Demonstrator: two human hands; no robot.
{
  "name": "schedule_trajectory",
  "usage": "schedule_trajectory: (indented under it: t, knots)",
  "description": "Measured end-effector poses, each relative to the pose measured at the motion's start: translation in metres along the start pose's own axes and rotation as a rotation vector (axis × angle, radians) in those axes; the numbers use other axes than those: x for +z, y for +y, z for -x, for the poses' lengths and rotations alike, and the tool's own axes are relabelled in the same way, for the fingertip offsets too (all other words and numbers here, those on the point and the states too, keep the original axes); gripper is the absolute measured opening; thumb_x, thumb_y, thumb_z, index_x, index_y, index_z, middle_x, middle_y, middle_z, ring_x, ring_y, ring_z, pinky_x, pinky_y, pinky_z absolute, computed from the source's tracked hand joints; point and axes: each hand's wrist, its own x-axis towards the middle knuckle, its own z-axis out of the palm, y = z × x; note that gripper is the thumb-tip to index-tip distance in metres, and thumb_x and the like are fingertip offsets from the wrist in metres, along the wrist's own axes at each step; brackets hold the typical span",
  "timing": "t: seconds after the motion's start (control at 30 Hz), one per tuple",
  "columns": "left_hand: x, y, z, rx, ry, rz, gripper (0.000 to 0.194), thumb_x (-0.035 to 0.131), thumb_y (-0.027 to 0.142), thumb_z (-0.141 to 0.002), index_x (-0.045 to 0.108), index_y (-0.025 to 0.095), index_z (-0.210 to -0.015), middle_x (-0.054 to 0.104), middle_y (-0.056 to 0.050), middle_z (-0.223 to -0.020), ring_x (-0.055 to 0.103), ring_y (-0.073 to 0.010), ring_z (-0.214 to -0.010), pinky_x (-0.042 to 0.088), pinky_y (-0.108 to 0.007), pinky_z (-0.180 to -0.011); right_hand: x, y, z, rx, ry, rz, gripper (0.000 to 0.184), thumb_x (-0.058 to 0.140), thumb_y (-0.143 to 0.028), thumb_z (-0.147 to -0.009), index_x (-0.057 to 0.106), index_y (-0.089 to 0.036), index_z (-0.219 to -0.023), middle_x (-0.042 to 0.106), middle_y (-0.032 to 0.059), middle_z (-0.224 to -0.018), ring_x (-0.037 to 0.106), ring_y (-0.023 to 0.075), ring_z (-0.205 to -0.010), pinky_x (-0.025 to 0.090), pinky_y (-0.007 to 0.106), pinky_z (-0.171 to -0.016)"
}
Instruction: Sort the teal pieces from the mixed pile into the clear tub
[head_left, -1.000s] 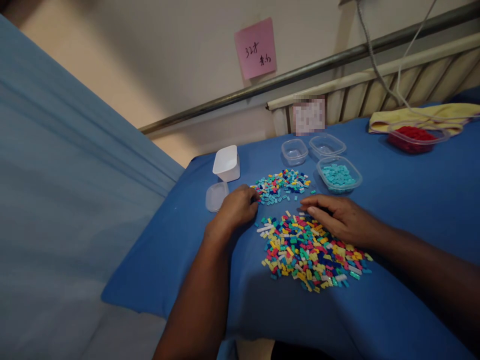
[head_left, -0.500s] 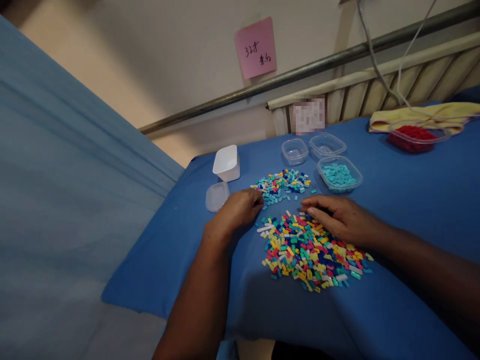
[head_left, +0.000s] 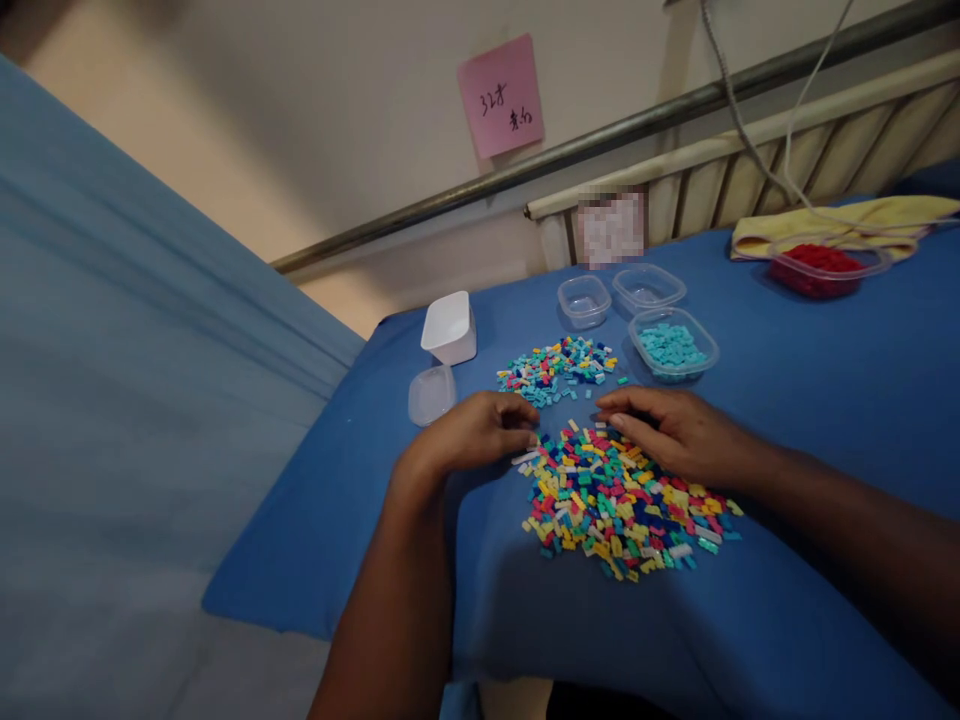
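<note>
A wide pile of small plastic building bricks (head_left: 600,500) in yellow, pink, green, white and dark blue lies on the blue-covered table. Behind it is a smaller, mostly light blue pile of bricks (head_left: 559,365). My left hand (head_left: 480,432) hovers at the near pile's upper left edge, thumb and fingers curved apart with no brick visible between them. Over the near pile's upper right side rests my right hand (head_left: 679,430), its fingers stretched toward the left and the thumb apart. Bricks under its palm are hidden.
A white tub (head_left: 450,330) and a clear lid (head_left: 432,395) are at left. Behind the piles stand two clear containers (head_left: 584,302) (head_left: 649,288) and a container of turquoise bricks (head_left: 673,347). Far right, a container of red pieces (head_left: 821,272) sits before a yellow cloth (head_left: 847,222).
My left hand has moved from the far pile's left edge toward the near pile, and its fingers have spread. My right hand stays nearly in place. The view has shifted slightly.
</note>
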Motion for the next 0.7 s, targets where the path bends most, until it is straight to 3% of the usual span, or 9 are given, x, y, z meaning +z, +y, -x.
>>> schedule_trajectory:
  t: [0.1,0.2,0.33,0.7]
  knots:
    - [0.004,-0.001,-0.007,-0.019,0.143,-0.19,0.014,0.065,0.027,-0.096,0.078,0.021,-0.098,0.077,-0.004,-0.095,0.068,-0.0193,-0.081,0.051,-0.033,-0.074,0.0,0.0,0.0,0.003,-0.02,0.003,0.029,0.059,-0.039,-0.11,0.077,-0.029,-0.131,0.084,0.0073,-0.124,0.08,0.0321,-0.114,0.065,0.056,-0.102]
    - [0.007,-0.003,-0.014,-0.058,0.222,-0.346,0.01,0.068,0.028,-0.096,0.075,0.02,-0.097,0.074,-0.005,-0.094,0.065,-0.0208,-0.079,0.046,-0.034,-0.07,0.0,0.0,0.0,0.002,-0.026,0.001,0.029,0.059,-0.039,-0.111,0.077,-0.029,-0.131,0.084,0.0079,-0.124,0.08,0.0323,-0.112,0.065,0.055,-0.1]
    - [0.008,-0.005,-0.017,-0.085,0.223,-0.439,0.016,0.077,0.03,-0.092,0.073,0.019,-0.102,0.072,-0.007,-0.101,0.065,-0.0232,-0.083,0.046,-0.036,-0.072,0.0,-0.001,-0.001,-0.008,-0.016,0.003,0.029,0.06,-0.039,-0.11,0.078,-0.029,-0.13,0.084,0.0077,-0.123,0.08,0.0326,-0.112,0.065,0.054,-0.1]
    - [0.019,-0.004,-0.033,-0.018,0.243,-0.538,0.012,0.07,0.027,-0.101,0.073,0.016,-0.1,0.07,-0.013,-0.107,0.066,-0.0257,-0.091,0.049,-0.037,-0.08,0.0,-0.003,-0.003,-0.017,-0.018,0.015,0.029,0.059,-0.036,-0.109,0.078,-0.026,-0.128,0.084,0.0082,-0.123,0.08,0.0308,-0.112,0.063,0.051,-0.1]
